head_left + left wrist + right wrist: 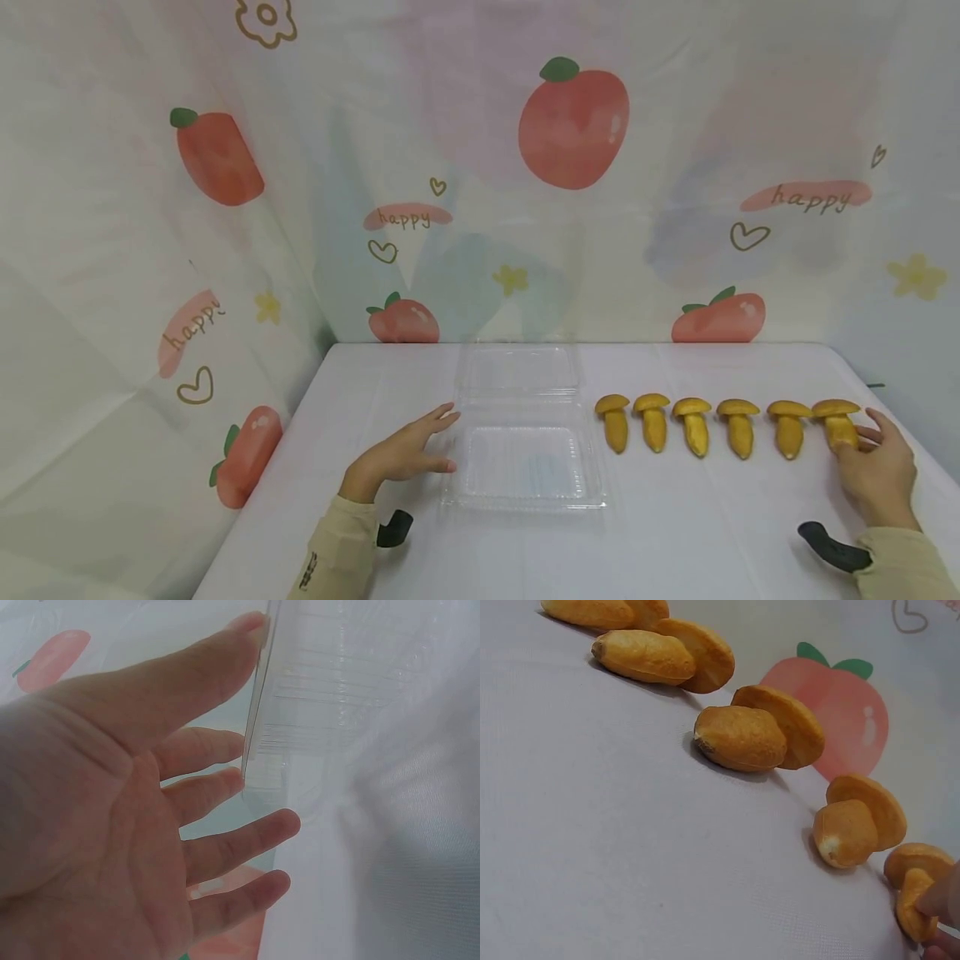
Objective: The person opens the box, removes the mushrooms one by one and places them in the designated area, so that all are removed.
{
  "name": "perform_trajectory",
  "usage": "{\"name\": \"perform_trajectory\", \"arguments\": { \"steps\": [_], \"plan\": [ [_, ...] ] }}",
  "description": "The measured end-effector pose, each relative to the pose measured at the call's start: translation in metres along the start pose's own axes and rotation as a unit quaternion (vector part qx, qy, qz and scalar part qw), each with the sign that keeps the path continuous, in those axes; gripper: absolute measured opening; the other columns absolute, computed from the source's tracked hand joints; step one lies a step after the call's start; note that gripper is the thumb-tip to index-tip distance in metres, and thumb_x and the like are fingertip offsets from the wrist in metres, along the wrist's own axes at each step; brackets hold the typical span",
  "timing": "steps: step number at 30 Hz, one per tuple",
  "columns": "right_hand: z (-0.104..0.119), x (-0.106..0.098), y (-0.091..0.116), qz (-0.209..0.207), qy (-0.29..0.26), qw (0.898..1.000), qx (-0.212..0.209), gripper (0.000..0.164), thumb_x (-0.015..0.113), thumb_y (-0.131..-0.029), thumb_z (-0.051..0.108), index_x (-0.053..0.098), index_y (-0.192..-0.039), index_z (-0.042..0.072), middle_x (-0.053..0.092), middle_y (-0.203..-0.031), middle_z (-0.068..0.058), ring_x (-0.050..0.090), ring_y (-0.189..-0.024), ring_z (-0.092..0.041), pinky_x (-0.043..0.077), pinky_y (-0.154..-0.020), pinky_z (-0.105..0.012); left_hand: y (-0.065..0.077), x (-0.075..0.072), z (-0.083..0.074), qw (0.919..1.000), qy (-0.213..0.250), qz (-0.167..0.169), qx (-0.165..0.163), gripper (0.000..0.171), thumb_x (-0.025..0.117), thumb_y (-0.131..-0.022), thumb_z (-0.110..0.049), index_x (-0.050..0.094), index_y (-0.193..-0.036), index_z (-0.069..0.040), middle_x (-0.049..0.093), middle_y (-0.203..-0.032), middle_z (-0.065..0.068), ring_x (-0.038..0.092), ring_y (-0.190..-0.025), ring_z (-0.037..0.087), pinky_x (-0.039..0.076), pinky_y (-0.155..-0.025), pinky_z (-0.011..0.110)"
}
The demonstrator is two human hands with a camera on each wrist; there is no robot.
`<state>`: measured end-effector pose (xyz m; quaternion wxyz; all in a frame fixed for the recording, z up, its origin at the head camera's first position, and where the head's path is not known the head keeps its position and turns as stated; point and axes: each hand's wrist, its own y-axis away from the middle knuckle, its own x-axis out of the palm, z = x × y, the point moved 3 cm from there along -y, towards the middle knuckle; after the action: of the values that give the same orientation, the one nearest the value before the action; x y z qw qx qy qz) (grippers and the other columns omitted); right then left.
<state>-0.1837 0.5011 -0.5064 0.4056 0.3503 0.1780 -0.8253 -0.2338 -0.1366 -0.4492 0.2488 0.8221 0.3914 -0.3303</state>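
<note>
At the right end of a row of yellow-brown mushrooms (738, 429), my right hand (883, 479) pinches the last mushroom (836, 408) by its stem. The right wrist view shows the thumb against this mushroom (913, 900), its cap pointing toward the back. Left of the row lies a clear plastic clamshell box (525, 504), its lid (521, 392) folded back. My left hand (405, 450) is beside the box's left edge, fingers extended and spread. In the left wrist view, thumb and fingertips come right up to the edge of the clear box (337, 682).
A white cloth covers the table (675, 533). Behind it and along the left hangs a printed curtain (480, 125) with red fruit and "happy" lettering. Black bands (832, 550) stick out from both sleeves near the wrists.
</note>
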Motion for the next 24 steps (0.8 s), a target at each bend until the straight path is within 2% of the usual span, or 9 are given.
{"name": "perform_trajectory", "arguments": {
  "steps": [2, 4, 6, 7, 10, 18, 24],
  "plan": [
    [0.0008, -0.0001, -0.0002, -0.002, 0.001, 1.000, 0.005, 0.072, 0.049, -0.098, 0.007, 0.015, -0.161, 0.002, 0.042, -0.149, -0.035, 0.053, -0.094, -0.027, 0.032, -0.069, -0.014, -0.0002, 0.0001, 0.0005, 1.0000, -0.001, 0.000, -0.001, 0.082, 0.076, -0.091, -0.024, 0.032, -0.158, -0.006, 0.020, -0.170, 0.014, 0.021, -0.156, 0.040, 0.025, -0.122, 0.063],
    [0.0018, 0.0004, 0.0003, 0.000, -0.002, 1.000, 0.010, 0.071, 0.048, -0.099, 0.009, 0.015, -0.161, 0.002, 0.040, -0.151, -0.036, 0.054, -0.101, -0.033, 0.035, -0.072, -0.017, -0.0005, 0.0003, 0.0013, 1.0000, 0.000, -0.001, -0.001, 0.083, 0.076, -0.091, -0.024, 0.032, -0.158, -0.006, 0.020, -0.170, 0.014, 0.021, -0.156, 0.039, 0.025, -0.122, 0.063],
    [0.0024, 0.0017, 0.0016, 0.002, -0.007, 1.000, 0.015, 0.070, 0.048, -0.101, 0.014, 0.014, -0.161, 0.001, 0.037, -0.152, -0.037, 0.050, -0.116, -0.046, 0.046, -0.083, -0.026, -0.0008, 0.0005, 0.0018, 1.0000, 0.000, -0.001, -0.001, 0.083, 0.076, -0.091, -0.024, 0.032, -0.158, -0.006, 0.020, -0.170, 0.014, 0.021, -0.156, 0.039, 0.025, -0.122, 0.063],
    [0.0026, 0.0023, 0.0023, 0.004, -0.009, 1.000, 0.018, 0.070, 0.047, -0.102, 0.017, 0.014, -0.161, 0.001, 0.035, -0.153, -0.037, 0.048, -0.120, -0.048, 0.049, -0.090, -0.032, -0.0010, 0.0006, 0.0020, 1.0000, 0.000, -0.001, -0.001, 0.083, 0.076, -0.091, -0.024, 0.032, -0.158, -0.006, 0.020, -0.170, 0.014, 0.021, -0.156, 0.039, 0.026, -0.122, 0.063],
    [0.0039, 0.0036, 0.0040, 0.005, -0.015, 1.000, 0.022, 0.069, 0.045, -0.104, 0.022, 0.013, -0.160, 0.000, 0.032, -0.154, -0.038, 0.043, -0.130, -0.052, 0.046, -0.105, -0.052, -0.0015, 0.0008, 0.0024, 1.0000, 0.000, -0.001, 0.000, 0.082, 0.077, -0.091, -0.023, 0.032, -0.158, -0.006, 0.020, -0.170, 0.014, 0.021, -0.156, 0.039, 0.025, -0.122, 0.063],
    [0.0052, 0.0052, 0.0045, 0.014, -0.024, 0.999, 0.028, 0.071, 0.045, -0.103, 0.022, 0.011, -0.159, -0.004, 0.027, -0.155, -0.040, 0.036, -0.135, -0.056, 0.034, -0.115, -0.065, 0.0000, 0.0000, 0.0022, 1.0000, -0.005, -0.005, 0.001, 0.083, 0.077, -0.091, -0.024, 0.033, -0.158, -0.005, 0.020, -0.170, 0.014, 0.022, -0.156, 0.040, 0.026, -0.121, 0.063],
    [0.0054, 0.0065, 0.0054, 0.007, -0.025, 0.999, 0.035, 0.071, 0.046, -0.103, 0.022, 0.011, -0.159, -0.003, 0.026, -0.155, -0.041, 0.035, -0.135, -0.056, 0.033, -0.115, -0.065, 0.0006, -0.0004, 0.0018, 0.9999, -0.010, -0.004, 0.001, 0.083, 0.077, -0.091, -0.025, 0.033, -0.158, -0.006, 0.021, -0.170, 0.014, 0.023, -0.155, 0.039, 0.027, -0.122, 0.062]
  ]
}}
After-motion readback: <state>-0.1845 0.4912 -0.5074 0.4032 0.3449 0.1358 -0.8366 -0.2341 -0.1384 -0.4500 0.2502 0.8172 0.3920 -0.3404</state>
